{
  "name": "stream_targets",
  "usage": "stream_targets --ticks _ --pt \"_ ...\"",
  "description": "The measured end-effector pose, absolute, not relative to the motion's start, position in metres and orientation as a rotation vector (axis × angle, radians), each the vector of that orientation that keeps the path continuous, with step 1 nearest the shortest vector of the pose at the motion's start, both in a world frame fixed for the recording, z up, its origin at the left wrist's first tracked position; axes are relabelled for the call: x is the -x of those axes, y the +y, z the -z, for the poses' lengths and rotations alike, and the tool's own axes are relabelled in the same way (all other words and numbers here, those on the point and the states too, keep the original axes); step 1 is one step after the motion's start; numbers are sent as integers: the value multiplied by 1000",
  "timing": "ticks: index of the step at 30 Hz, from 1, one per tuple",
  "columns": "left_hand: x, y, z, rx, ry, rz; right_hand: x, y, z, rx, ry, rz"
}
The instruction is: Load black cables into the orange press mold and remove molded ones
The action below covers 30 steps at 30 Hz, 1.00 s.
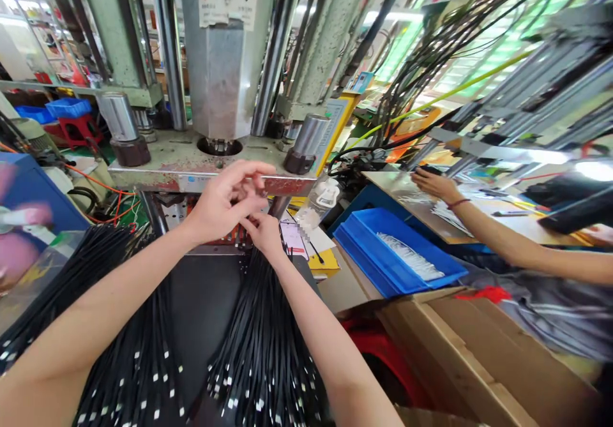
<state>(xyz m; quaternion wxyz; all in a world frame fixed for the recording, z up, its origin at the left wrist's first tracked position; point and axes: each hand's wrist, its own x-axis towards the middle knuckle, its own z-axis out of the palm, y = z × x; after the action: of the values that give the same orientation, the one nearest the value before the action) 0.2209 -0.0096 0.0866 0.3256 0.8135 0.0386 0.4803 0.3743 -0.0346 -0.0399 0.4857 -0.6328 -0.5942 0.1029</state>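
In front of the press, my left hand point(225, 200) is raised with its fingers curved and spaced apart; nothing shows between them. Just below and to its right, my right hand point(266, 234) has its fingertips drawn together, partly behind the left thumb. Anything it pinches is hidden. Under the right hand lies a thick bundle of black cables point(261, 325) with small silvery metal ends toward me. A second bundle of black cables point(141, 344) lies below my left forearm, on the black work surface point(198, 312).
The press point(215, 165) stands right ahead with thick steel columns. At right are a clear plastic bottle point(320, 202), a blue bin point(354, 248) of whitish pieces and an open cardboard box point(460, 350). A co-worker's hand point(438, 186) reaches over the neighbouring table point(397, 191).
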Motion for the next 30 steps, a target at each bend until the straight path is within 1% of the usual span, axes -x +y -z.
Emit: stream_targets --ticks 3,6,7,9,14,16,19,20,22,25,30 --pt "-213 -3 -36 -2130 370 -1239 -378 -15 39 1592 -1457 -190" --pt "-202 6 12 -2627 417 -793 -378 -8 39 1655 -1448 -235" --pt "-199 8 23 -2782 397 -635 -379 -8 39 1668 -1443 -263" --pt "-195 10 36 -2984 384 -433 -380 -10 38 1674 -1452 -318" --pt "-197 6 34 -3080 515 -281 -385 -15 35 1614 -1473 -448" --pt "-203 9 27 -3063 586 -242 -386 -15 37 1600 -1460 -414" --pt "-215 20 17 -3021 703 -108 -387 -16 45 1642 -1485 -273" --pt "-219 25 14 -3004 728 -56 -388 -17 48 1653 -1497 -263" --pt "-223 32 9 -2980 729 12 -391 -18 56 1641 -1489 -351" --pt "-222 36 10 -2998 652 -42 -394 -20 66 1567 -1393 -549" --pt "-218 34 16 -3005 598 -158 -394 -19 76 1422 -1195 -686"
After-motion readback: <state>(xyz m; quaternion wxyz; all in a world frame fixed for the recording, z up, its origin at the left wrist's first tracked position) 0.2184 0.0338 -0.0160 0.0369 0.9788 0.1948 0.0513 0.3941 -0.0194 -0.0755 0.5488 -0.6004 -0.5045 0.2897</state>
